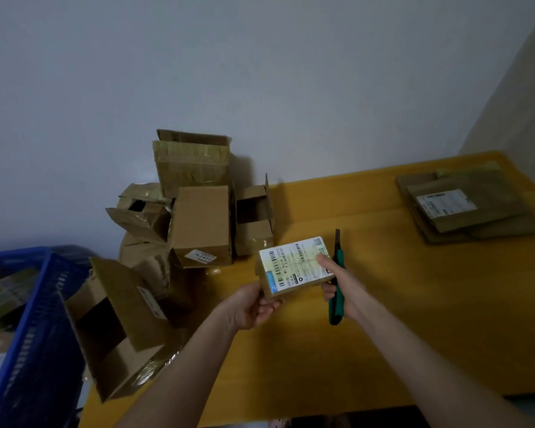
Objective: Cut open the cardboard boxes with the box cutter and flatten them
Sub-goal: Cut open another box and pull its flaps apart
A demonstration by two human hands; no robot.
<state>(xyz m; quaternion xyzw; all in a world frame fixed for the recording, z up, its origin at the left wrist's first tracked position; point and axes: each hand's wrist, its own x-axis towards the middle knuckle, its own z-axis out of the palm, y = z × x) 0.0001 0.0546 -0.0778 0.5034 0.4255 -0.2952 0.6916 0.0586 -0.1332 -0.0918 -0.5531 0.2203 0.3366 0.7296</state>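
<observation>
- Blade of the box cutter [340,257] is pointing away from the right hand [342,285]. This hand is gripping the green handle while its thumb is pressing on the label of the small box [291,267]. Doing two jobs at once, it could be letting the cutter twist.
- The left hand [254,307] is pinching only the near corner of the box, which seems to be hanging above the counter [383,304] between both hands. With so small a hold, the box could be slipping or turning when the blade is pushing.
- A cut running toward the left hand is putting its fingers in danger.
- No tape seam is showing on the labelled face, so a blind cut could be going too deep.
- The pile of open boxes [201,223] is standing just beyond the left hand, where a careless swing could be knocking it over.
</observation>
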